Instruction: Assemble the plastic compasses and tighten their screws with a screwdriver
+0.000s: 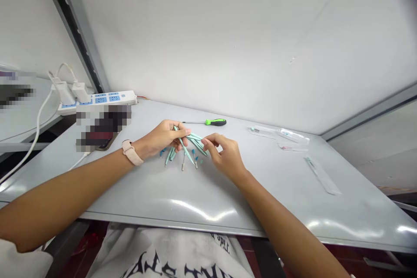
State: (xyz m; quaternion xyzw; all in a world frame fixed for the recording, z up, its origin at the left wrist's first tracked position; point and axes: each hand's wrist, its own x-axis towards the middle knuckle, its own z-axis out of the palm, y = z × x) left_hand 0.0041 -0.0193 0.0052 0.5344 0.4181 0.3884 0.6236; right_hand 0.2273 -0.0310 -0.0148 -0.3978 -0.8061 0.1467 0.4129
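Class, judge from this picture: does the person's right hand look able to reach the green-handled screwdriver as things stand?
Probably yes: the screwdriver lies on bare table just beyond the right hand, nothing between, though it pinches the teal pens.

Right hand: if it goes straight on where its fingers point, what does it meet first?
The teal pens; the right hand seems to touch them. Behind them is the left hand.

Pale pink wristband on left wrist, white black-lettered shirt
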